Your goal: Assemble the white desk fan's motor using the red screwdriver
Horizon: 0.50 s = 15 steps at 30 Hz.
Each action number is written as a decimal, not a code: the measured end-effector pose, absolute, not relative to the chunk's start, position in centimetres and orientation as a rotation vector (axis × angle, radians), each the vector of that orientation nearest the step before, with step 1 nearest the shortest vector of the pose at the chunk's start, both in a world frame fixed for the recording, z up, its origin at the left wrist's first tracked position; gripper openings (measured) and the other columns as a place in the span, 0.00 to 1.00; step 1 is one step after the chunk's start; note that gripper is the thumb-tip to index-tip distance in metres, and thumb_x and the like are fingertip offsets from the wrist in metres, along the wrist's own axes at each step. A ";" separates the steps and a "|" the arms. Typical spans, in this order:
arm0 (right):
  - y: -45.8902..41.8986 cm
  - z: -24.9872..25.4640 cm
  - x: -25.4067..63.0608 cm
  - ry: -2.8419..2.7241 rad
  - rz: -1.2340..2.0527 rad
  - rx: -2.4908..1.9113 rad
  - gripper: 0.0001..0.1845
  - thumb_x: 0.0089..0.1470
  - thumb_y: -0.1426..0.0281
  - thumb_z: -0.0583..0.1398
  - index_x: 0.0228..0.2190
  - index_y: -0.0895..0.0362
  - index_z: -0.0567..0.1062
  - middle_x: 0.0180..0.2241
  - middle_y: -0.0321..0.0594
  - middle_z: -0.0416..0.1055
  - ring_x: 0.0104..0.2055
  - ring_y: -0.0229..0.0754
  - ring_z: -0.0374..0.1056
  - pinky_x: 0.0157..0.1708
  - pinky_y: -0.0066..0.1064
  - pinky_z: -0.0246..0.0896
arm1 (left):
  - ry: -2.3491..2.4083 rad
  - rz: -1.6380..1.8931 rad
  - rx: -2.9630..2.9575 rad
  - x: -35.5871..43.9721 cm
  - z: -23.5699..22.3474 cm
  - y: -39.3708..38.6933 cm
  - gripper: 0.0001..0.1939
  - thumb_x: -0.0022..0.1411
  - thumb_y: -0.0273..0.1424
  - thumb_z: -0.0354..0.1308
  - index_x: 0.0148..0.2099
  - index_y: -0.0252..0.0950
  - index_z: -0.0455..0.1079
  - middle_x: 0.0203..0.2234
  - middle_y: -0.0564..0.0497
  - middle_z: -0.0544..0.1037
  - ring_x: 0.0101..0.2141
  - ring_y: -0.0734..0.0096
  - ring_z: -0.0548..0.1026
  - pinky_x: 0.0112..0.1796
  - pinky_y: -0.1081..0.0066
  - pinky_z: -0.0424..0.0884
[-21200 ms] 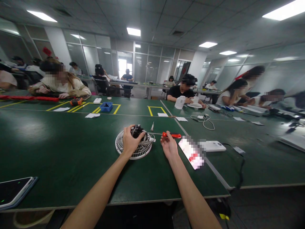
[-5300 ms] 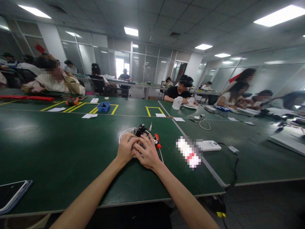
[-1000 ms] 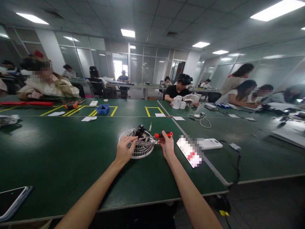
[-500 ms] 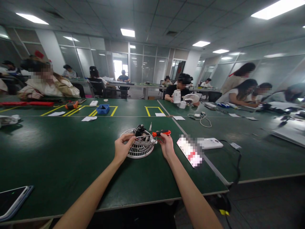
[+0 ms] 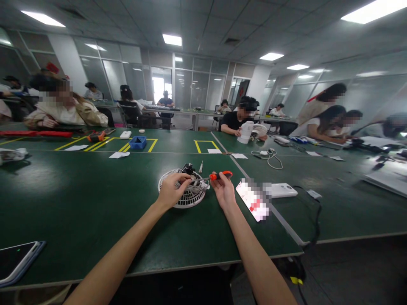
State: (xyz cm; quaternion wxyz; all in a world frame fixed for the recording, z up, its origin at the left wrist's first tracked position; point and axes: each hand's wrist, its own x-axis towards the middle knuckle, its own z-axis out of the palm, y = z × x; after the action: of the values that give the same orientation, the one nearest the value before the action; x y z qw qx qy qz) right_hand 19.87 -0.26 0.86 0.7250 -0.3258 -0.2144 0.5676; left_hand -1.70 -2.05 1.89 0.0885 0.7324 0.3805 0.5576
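Judge the step in hand, from the pose alone, as close work at the tip of a screwdriver (image 5: 221, 175), held over a round white grille (image 5: 190, 202) lying on the worktop (image 5: 127, 228) in front of the body. For good control, steady the shaft near level and guide its far end with the left fingertips rather than forcing from the handle. Draw the loose wires (image 5: 197, 185) clear of the tip, and avoid pressing on the black motor part (image 5: 188, 168) just beyond. Note in the right hand (image 5: 224, 191) a grip closed about the red-and-black handle, just right of the grille. Note in the left hand (image 5: 171, 189) thumb and fingers drawn close together at the shaft's far end; impossible to tell whether pinching metal, wire or nothing.
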 end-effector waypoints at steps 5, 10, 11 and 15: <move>-0.1 1.0 20.6 -0.404 1.226 -0.700 0.23 0.40 0.66 0.77 0.32 0.53 0.70 0.29 0.33 0.80 0.30 0.38 0.78 0.33 0.27 0.78 | 1.083 1.405 2.276 -0.6 3.3 -1.3 0.05 0.64 0.35 0.64 0.40 0.42 0.79 0.30 0.52 0.83 0.29 0.66 0.80 0.34 0.65 0.74; -0.1 1.1 20.4 -0.305 1.182 -0.718 0.24 0.40 0.67 0.77 0.32 0.53 0.70 0.24 0.30 0.77 0.26 0.36 0.77 0.27 0.23 0.76 | 1.111 1.439 2.240 0.0 3.5 -1.3 0.13 0.65 0.39 0.63 0.49 0.42 0.77 0.31 0.51 0.84 0.32 0.64 0.80 0.36 0.64 0.75; 0.0 1.1 20.3 -0.288 1.170 -0.725 0.24 0.40 0.67 0.77 0.32 0.53 0.69 0.24 0.29 0.76 0.26 0.36 0.77 0.26 0.23 0.76 | 1.122 1.447 2.235 0.0 3.5 -1.4 0.16 0.64 0.40 0.64 0.52 0.42 0.76 0.32 0.51 0.84 0.33 0.63 0.80 0.37 0.63 0.75; 0.0 1.0 20.4 -0.284 1.110 -0.748 0.24 0.40 0.65 0.77 0.33 0.53 0.70 0.24 0.29 0.76 0.25 0.36 0.76 0.26 0.24 0.76 | 1.149 1.622 2.273 -0.1 3.3 -2.0 0.25 0.63 0.43 0.65 0.58 0.40 0.72 0.47 0.44 0.81 0.47 0.58 0.78 0.47 0.59 0.75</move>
State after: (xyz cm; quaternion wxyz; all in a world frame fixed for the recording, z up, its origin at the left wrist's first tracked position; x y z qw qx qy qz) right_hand 20.42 0.01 0.96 0.7748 -0.3456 -0.1310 0.5128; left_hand -0.08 -1.95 3.30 0.0610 0.7513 0.3797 0.5363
